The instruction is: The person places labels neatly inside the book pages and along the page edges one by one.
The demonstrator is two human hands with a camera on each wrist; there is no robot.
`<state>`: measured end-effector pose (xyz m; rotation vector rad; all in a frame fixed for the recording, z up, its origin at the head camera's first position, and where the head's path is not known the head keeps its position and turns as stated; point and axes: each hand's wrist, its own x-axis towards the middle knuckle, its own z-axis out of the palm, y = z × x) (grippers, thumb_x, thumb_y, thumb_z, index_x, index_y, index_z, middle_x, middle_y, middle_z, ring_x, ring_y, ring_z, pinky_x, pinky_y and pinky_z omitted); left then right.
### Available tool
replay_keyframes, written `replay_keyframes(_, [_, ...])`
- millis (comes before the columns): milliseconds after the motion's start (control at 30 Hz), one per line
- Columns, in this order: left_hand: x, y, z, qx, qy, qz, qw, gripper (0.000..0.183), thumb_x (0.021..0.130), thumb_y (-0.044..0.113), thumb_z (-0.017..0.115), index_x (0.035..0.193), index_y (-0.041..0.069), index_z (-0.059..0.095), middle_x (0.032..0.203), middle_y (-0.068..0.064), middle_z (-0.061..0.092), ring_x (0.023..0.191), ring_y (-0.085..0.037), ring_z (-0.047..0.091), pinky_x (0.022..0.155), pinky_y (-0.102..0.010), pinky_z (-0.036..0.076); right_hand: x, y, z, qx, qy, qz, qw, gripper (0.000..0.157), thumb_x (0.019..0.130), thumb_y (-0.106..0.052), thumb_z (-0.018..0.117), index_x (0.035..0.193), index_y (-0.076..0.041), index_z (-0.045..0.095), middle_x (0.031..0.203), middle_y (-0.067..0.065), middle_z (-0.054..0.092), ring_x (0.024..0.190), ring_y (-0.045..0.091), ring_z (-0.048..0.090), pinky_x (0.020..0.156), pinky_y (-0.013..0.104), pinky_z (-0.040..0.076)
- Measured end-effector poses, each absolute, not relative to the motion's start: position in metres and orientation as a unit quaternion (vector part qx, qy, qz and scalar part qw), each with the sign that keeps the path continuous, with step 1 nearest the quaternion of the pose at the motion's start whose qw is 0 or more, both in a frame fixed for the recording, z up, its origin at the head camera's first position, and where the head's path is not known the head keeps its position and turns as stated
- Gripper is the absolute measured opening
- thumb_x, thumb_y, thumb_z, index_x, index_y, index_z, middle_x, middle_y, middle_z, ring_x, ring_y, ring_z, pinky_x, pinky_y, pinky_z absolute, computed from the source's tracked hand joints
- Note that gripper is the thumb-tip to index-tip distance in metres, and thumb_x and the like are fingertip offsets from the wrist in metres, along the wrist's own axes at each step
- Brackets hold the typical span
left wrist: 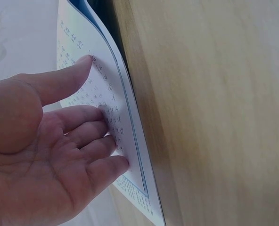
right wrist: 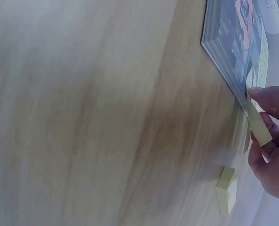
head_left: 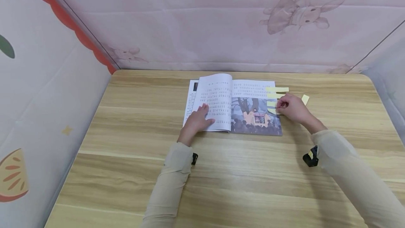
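An open book (head_left: 215, 97) lies on the table, text on its left page and a dark illustration on the lower right page. My left hand (head_left: 197, 119) rests on the left page with straight fingers; in the left wrist view its fingertips (left wrist: 116, 162) touch the printed text. At the book's right edge my right hand (head_left: 294, 108) pinches a yellow sticky strip (right wrist: 258, 123) between thumb and fingers, the strip's far end over the illustrated page. Above it, other yellow sticky strips (head_left: 277, 89) overhang the right page's edge.
A small yellow sticky-note pad (head_left: 305, 99) lies on the wooden table (head_left: 133, 171), right of the book and beyond the right hand. A pink curtain (head_left: 202, 38) with rabbit drawings hangs behind the table's back edge. Black wrist devices (head_left: 310, 157) sit at both sleeves.
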<state>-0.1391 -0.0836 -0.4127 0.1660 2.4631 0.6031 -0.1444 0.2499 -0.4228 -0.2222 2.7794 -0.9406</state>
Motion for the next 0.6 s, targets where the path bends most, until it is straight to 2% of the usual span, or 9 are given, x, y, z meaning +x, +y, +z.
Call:
replay_keyframes(100, [-0.1393,-0.0838,-0.4128,0.061,0.925,0.230,0.297,0.066,0.093,0.034,0.049,0.144,0.006,0.018,0.151,-0.004,0.008,0.138,-0.019,0.006,0.111,-0.036,0.010,-0.1451,0.2487,-0.4217,-0.072,0.942,-0.313,0.096,0.007,0.077,0.001,0.066,0.076,0.001,0.059,0.079,0.012,0.049,0.074,0.025,0.044,0.062,0.033,0.035])
replay_keyframes(367, [-0.1389,-0.0835,-0.4115,0.061,0.924,0.235,0.296,0.066,0.093,0.033,0.050,0.144,0.005,0.019,0.151,-0.005,0.008,0.138,-0.020,0.007,0.111,-0.035,0.010,-0.1435,0.2482,-0.4215,-0.055,0.937,-0.323,0.117,0.001,0.080,0.001,0.062,0.081,0.001,0.062,0.080,0.013,0.059,0.076,0.025,0.050,0.065,0.033,0.041])
replay_keyframes(600, [-0.1387,-0.0837,-0.4110,0.059,0.924,0.234,0.296,0.066,0.093,0.034,0.050,0.144,0.005,0.019,0.151,-0.005,0.008,0.138,-0.020,0.007,0.111,-0.036,0.009,-0.1414,0.2473,-0.4157,-0.069,0.936,-0.321,0.127,0.008,0.082,0.002,0.059,0.088,0.003,0.065,0.085,0.015,0.063,0.079,0.026,0.055,0.069,0.036,0.044])
